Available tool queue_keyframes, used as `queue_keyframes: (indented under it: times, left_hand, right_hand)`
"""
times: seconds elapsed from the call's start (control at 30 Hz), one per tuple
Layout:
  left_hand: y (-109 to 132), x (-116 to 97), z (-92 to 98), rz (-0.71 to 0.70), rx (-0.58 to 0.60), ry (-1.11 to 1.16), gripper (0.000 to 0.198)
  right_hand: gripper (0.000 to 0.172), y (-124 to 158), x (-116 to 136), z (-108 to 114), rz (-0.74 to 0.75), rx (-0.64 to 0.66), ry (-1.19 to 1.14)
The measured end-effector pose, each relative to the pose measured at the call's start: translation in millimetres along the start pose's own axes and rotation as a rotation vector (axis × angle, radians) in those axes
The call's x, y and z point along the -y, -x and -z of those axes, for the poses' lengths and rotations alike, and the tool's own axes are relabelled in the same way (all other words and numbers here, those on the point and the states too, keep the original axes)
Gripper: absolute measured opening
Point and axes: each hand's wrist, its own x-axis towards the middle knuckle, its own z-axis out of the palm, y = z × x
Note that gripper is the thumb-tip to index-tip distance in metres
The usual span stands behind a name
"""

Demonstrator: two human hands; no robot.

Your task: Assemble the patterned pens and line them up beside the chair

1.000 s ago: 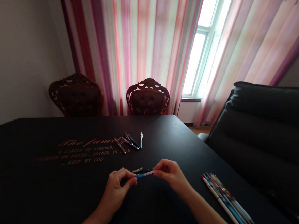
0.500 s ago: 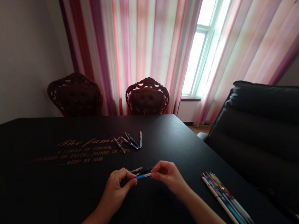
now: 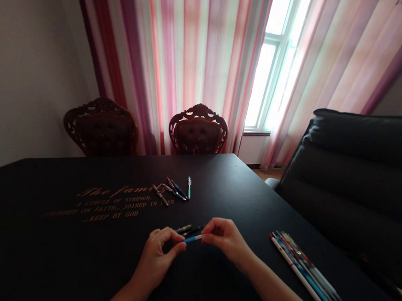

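A blue pen (image 3: 192,238) with a pale section at its right is stretched between my two hands above the black table (image 3: 92,263). My left hand (image 3: 161,249) pinches the blue end between thumb and fingers. The pale end sits in the pinch of my right hand (image 3: 224,238), and its tip is hidden by the fingers. Just behind the hands lie a dark patterned pen (image 3: 183,228) and a black pen (image 3: 194,230), both partly covered by my fingers.
Several pens (image 3: 172,189) lie loosely farther back, with a teal pen (image 3: 189,188) at their right. A row of several pens (image 3: 302,267) rests near the table's right edge. Beyond that edge stands a black padded chair (image 3: 354,181); two carved chairs (image 3: 198,130) are behind the table.
Both hands keep their pinch on the blue pen. My right hand has shifted very slightly left, so a little less of the pale section shows.
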Motion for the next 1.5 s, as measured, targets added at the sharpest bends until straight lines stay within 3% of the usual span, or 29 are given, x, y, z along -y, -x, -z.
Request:
queue_keyframes:
  times: [1.5]
  left_hand:
    - [0.0, -7.3, -1.1, -0.029, 0.082, 0.011, 0.013]
  right_hand:
    - [0.021, 2.1, -8.3, -9.5, -0.040, 0.049, -0.028]
